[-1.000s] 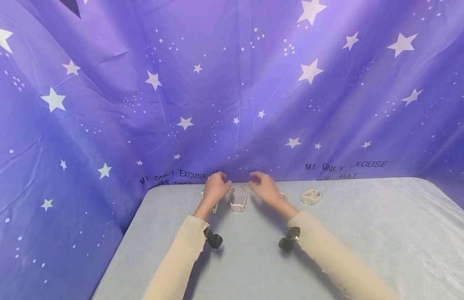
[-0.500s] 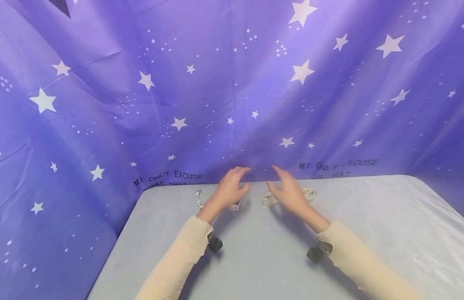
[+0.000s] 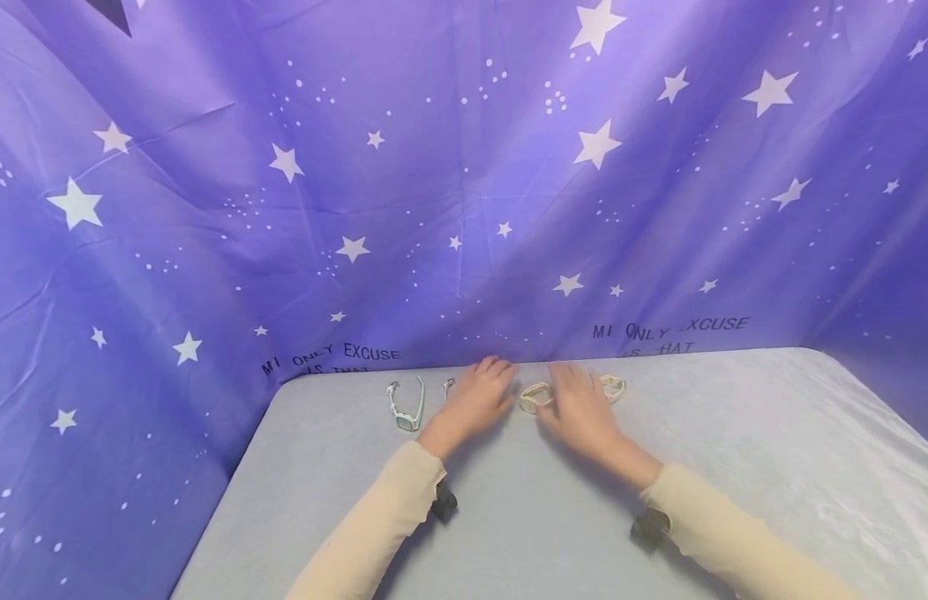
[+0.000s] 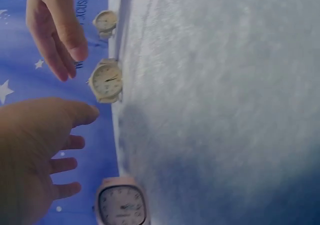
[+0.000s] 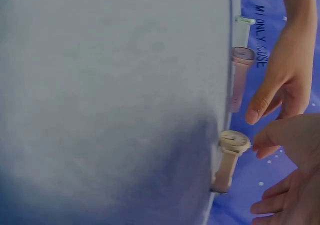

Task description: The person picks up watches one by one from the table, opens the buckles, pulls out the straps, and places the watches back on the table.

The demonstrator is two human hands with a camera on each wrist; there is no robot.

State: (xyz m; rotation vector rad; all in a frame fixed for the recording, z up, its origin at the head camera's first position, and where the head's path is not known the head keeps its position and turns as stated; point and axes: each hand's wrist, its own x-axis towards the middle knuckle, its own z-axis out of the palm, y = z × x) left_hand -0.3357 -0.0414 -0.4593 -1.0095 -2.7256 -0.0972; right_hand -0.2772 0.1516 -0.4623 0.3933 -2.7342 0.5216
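Several wristwatches stand in a row near the back of the table. In the head view, my left hand (image 3: 477,398) hovers over the pink watch, hiding most of it; its square dial (image 4: 122,205) shows in the left wrist view. A cream watch (image 3: 534,399) with a round dial sits between my hands. My right hand (image 3: 584,410) is just right of it, the thumb close to its case; whether they touch I cannot tell. Both hands have extended fingers and hold nothing. Partly behind the right hand is a second cream watch (image 3: 612,388). A pale green watch (image 3: 406,422) lies leftmost.
A grey cloth covers the table (image 3: 509,533). Directly behind its back edge hangs a purple curtain (image 3: 464,208) with white stars and printed lettering. Black wrist cameras (image 3: 650,528) hang under both sleeves.
My left hand has moved right, uncovering the green watch and covering the pink one. My right hand has shifted right, exposing the nearer cream watch. Both hands' fingers have come down lower.
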